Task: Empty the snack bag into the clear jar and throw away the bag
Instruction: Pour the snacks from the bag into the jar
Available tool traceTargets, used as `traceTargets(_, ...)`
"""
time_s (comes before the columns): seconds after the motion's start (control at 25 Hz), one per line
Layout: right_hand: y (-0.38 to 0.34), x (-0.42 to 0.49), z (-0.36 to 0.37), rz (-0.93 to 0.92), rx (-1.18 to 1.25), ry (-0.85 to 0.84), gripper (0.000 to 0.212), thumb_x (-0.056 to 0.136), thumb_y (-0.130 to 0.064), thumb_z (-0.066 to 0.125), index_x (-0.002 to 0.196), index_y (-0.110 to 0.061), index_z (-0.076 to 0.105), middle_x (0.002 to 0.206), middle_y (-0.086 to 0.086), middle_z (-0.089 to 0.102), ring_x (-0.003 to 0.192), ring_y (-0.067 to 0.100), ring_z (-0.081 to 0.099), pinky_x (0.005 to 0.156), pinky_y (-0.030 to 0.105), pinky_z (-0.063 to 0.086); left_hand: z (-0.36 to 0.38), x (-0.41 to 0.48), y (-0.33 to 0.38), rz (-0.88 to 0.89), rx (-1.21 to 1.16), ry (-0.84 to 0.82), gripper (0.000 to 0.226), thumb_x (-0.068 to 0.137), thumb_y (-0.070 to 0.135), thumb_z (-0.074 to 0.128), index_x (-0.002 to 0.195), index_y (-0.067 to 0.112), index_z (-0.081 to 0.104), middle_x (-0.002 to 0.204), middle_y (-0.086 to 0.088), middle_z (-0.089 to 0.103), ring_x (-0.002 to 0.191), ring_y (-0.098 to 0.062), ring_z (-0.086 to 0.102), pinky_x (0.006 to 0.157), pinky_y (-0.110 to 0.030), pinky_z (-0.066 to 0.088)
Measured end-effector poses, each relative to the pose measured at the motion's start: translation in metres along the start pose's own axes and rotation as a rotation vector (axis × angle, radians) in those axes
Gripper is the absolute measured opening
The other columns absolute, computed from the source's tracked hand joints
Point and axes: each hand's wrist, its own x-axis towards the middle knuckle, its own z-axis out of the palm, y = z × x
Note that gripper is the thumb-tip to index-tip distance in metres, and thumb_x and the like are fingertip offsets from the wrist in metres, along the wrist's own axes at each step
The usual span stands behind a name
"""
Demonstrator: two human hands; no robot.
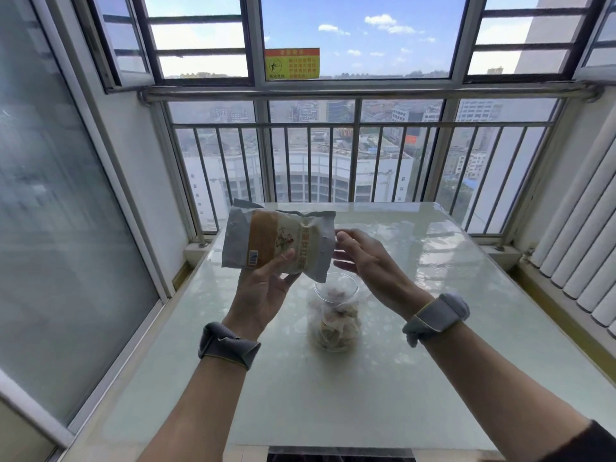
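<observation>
My left hand (263, 288) grips a grey and orange snack bag (276, 241) from below, thumb on its front, holding it sideways above the table. The bag's right end hangs just over the mouth of a clear jar (335, 315), which stands on the table with wrapped snack pieces inside and no lid on. My right hand (363, 258) is at the bag's right end with its fingers loosely spread, fingertips at the bag's edge; I cannot tell whether they touch it.
The jar stands on a glossy pale glass table (433, 295) on a narrow balcony. A metal railing (333, 125) and windows run behind it, a sliding glass door (66, 228) lies to the left, and a white ribbed blind (586, 261) to the right.
</observation>
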Motion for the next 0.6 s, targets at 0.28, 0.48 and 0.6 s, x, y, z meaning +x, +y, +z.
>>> traceTargets(0.28, -0.004, 0.004, 0.011, 0.295, 0.513, -0.062, 0.044, 0.107, -0.045, 0.039, 0.13, -0.014, 0.059, 0.128, 0.022, 0.066, 0.112, 0.043, 0.068, 0.095, 0.057, 0.056, 0.028, 0.013, 0.017, 0.069, 0.31, -0.118, 0.034, 0.084, 0.001, 0.073, 0.109, 0.023, 0.077, 0.118, -0.008, 0.075, 0.12, -0.029, 0.069, 0.095, -0.049, 0.057)
traceTargets(0.48, -0.006, 0.004, 0.007, 0.378, 0.579, -0.06, 0.044, 0.108, -0.036, 0.038, 0.129, -0.004, 0.062, 0.128, 0.031, 0.063, 0.109, 0.045, 0.069, 0.09, 0.055, 0.059, 0.031, 0.014, 0.015, 0.086, 0.341, -0.045, 0.024, 0.087, 0.011, 0.076, 0.105, 0.027, 0.078, 0.118, -0.006, 0.076, 0.117, -0.03, 0.07, 0.095, -0.056, 0.058)
traceTargets(0.6, -0.005, 0.002, 0.004, 0.337, 0.496, -0.078, 0.03, 0.105, -0.01, 0.046, 0.124, 0.007, 0.061, 0.127, 0.037, 0.061, 0.1, 0.044, 0.07, 0.086, 0.047, 0.062, 0.027, 0.014, 0.014, 0.048, 0.231, 0.051, 0.021, 0.087, 0.02, 0.074, 0.105, 0.03, 0.076, 0.118, -0.004, 0.076, 0.115, -0.026, 0.071, 0.102, -0.062, 0.052)
